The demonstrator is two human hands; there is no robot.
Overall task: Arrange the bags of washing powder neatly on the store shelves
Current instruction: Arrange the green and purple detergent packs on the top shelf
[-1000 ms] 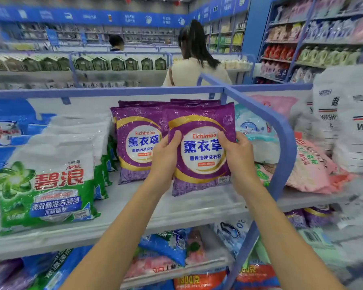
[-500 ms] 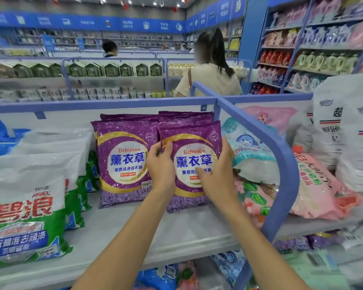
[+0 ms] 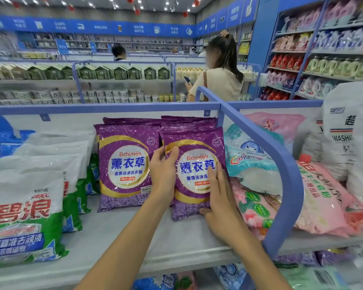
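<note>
A purple washing powder bag point(image 3: 194, 143) stands upright on the grey shelf point(image 3: 176, 241), the right one of two front bags. My left hand point(image 3: 164, 176) pinches its left edge, thumb on the front. My right hand point(image 3: 219, 197) lies flat against its right front with straight fingers, the thumb at the bottom edge. A matching purple bag point(image 3: 124, 164) stands touching it on the left, and more purple bags point(image 3: 159, 121) are stacked behind both.
White and green Ariel bags point(image 3: 25, 206) fill the shelf's left part. A blue curved divider point(image 3: 281, 164) bounds the right, with pink and teal bags point(image 3: 314, 195) piled beyond it. A person point(image 3: 220, 80) stands in the aisle behind the shelf.
The purple bag has gone back and down onto the shelf beside the other front bag. My right hand has shifted from gripping its edge to lying flat on its front.
</note>
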